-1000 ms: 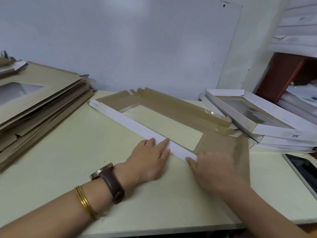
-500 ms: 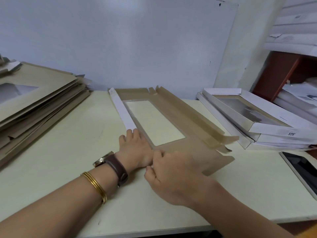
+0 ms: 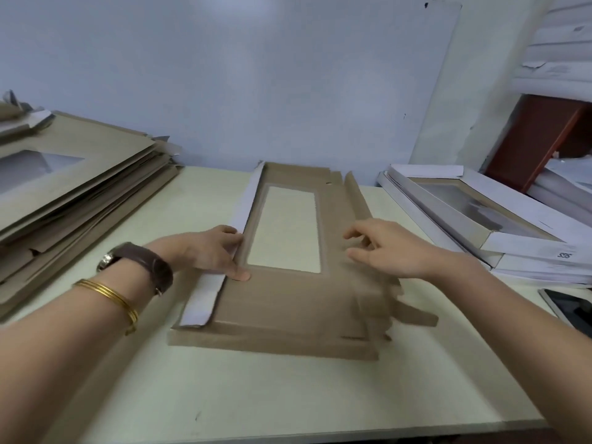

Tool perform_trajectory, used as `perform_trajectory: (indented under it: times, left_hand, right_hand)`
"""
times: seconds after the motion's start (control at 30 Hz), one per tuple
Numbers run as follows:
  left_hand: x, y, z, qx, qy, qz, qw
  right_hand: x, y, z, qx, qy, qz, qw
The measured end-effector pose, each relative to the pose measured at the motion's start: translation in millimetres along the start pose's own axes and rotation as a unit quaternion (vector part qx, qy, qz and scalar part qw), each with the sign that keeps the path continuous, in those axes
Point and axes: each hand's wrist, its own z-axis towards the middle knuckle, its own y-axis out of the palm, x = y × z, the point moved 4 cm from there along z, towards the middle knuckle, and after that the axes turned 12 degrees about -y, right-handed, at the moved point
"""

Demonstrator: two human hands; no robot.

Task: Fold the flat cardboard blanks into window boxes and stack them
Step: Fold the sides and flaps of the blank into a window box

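Here, my left hand (image 3: 211,251) is curled over the white side flap (image 3: 246,200) of the cardboard blank (image 3: 288,302). The fingers wrap its outer edge and the thumb is pressed down on the brown panel at the near corner of the window opening (image 3: 288,229). The blank lies brown face up in the middle of the table (image 3: 288,395), its length running from the near edge toward the far edge at the wall. My right hand (image 3: 394,251) is loosely spread with relaxed fingers at the raised brown flap (image 3: 357,203) on the opposite side. That part is blurred, so I cannot tell whether my fingertips touch the card. A pile of flat blanks (image 3: 80,193) sits at the table's left edge and a stack of folded window boxes (image 3: 480,219) at its right edge. A dark-screened device (image 3: 570,306) lies just in front of those boxes. A brown watch (image 3: 141,264) and gold bangles (image 3: 112,296) are on my left wrist.
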Motion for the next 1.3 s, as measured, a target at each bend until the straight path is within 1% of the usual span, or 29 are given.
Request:
perform_trajectory:
  times: [0.13,0.3,0.37,0.43,0.57,0.67,0.73,0.8,0.87,0.93,1.0,1.03,1.1,1.17,1.23,1.3]
  left_hand:
    - [-11,-16,-3,-0.038,-0.005,0.049,0.998]
    - [-15,-27,-3,-0.074,-0.002,0.125,0.989]
    - [-14,-28,-1,-0.076,0.001,0.152,0.985]
    - [-14,-29,1,-0.074,0.003,0.175,0.982]
    - [-14,-32,-1,-0.066,0.010,0.187,0.980]
    - [-11,-36,-6,-0.019,-0.002,0.231,0.973]
    - [-7,-37,-10,0.036,-0.015,0.279,0.960]
    - [0,-34,-14,0.096,-0.018,0.295,0.951]
    - [9,-27,-18,0.140,0.003,0.286,0.948]
    - [21,-18,-25,0.151,0.055,0.255,0.954]
    - [33,-10,-37,0.112,0.083,0.181,0.974]
    - [38,-5,-44,0.079,0.080,0.160,0.981]
    - [43,4,-58,-0.005,0.052,0.175,0.983]
    - [43,11,-70,-0.081,0.036,0.200,0.976]
    - [40,15,-77,-0.101,0.028,0.226,0.968]
    - [35,22,-79,-0.082,0.016,0.258,0.963]
  right_hand:
    - [21,0,6,-0.014,0.026,-0.005,1.000]
    - [35,21,16,-0.112,0.004,-0.063,0.992]
    - [40,30,16,-0.153,0.006,-0.046,0.987]
    - [45,34,15,-0.178,0.005,-0.030,0.984]
    - [56,36,15,-0.222,0.020,-0.035,0.974]
    - [61,43,11,-0.243,0.041,-0.008,0.969]
    - [61,46,7,-0.235,0.053,0.018,0.970]
    - [58,48,5,-0.219,0.064,0.024,0.973]
    - [50,51,6,-0.206,0.068,0.013,0.976]
    - [39,55,9,-0.203,0.075,-0.004,0.976]
    - [27,60,13,-0.201,0.094,-0.016,0.975]
    - [21,62,16,-0.194,0.110,-0.017,0.975]
    - [9,68,20,-0.168,0.142,-0.037,0.975]
    - [0,72,23,-0.143,0.167,-0.081,0.972]
    - [-6,74,26,-0.133,0.186,-0.101,0.968]
    - [-8,74,27,-0.135,0.196,-0.105,0.966]
